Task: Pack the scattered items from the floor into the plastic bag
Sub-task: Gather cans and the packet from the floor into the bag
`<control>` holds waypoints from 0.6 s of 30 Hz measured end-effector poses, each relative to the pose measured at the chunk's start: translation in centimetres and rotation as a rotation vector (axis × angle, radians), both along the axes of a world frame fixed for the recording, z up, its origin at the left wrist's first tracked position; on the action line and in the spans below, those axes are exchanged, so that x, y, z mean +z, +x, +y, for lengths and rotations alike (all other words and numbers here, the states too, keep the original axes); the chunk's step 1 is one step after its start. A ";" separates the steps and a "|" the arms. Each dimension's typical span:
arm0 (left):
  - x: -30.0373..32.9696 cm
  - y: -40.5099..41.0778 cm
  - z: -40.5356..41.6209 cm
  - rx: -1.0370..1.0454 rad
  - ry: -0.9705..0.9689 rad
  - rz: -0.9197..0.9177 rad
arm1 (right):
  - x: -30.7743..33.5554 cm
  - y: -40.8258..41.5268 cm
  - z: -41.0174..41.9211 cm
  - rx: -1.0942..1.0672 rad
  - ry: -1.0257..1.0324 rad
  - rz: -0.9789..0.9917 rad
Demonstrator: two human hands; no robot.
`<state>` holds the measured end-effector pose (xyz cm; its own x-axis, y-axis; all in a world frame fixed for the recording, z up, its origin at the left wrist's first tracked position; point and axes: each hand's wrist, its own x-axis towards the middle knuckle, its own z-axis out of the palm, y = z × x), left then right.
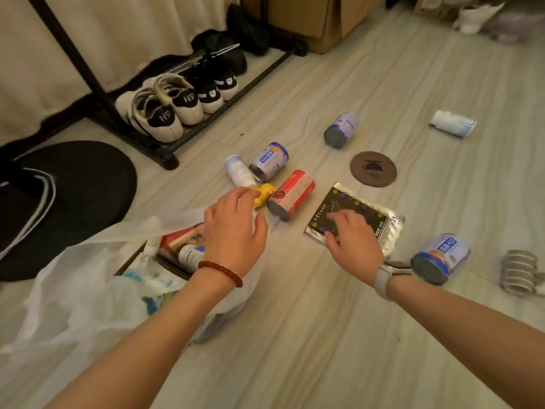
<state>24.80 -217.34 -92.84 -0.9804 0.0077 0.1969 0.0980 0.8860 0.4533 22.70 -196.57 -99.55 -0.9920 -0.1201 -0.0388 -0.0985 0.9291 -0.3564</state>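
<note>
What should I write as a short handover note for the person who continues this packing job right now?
Left hand: open, over the bag mouth, fingertips at the yellow toy.
Right hand: flat on the black foil packet, not lifted.
Plastic bag: on the floor at left, already holding a red box and a white bottle.
Left on the floor: red can, three blue cans, two white bottles, brown round coaster, ribbed metal piece.
</note>
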 end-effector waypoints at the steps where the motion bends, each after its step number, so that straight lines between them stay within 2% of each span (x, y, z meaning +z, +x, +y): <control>1: -0.3 -1.1 1.4 -0.018 -0.020 -0.012 | -0.9 -0.4 1.5 -0.115 0.040 -0.092; 5: -2.8 -5.9 5.3 -0.038 -0.121 -0.164 | -3.1 -1.7 5.2 -0.579 -0.012 -0.309; 9: -6.1 -9.5 6.9 -0.027 -0.248 -0.323 | -4.9 -2.5 5.1 -0.896 -0.059 -0.322; 13: -8.4 -11.5 7.6 -0.025 -0.320 -0.415 | -5.5 -3.6 4.8 -0.835 -0.037 -0.339; 18: -9.6 -12.1 8.6 0.056 -0.311 -0.379 | -5.7 -4.3 4.9 -0.772 -0.187 -0.367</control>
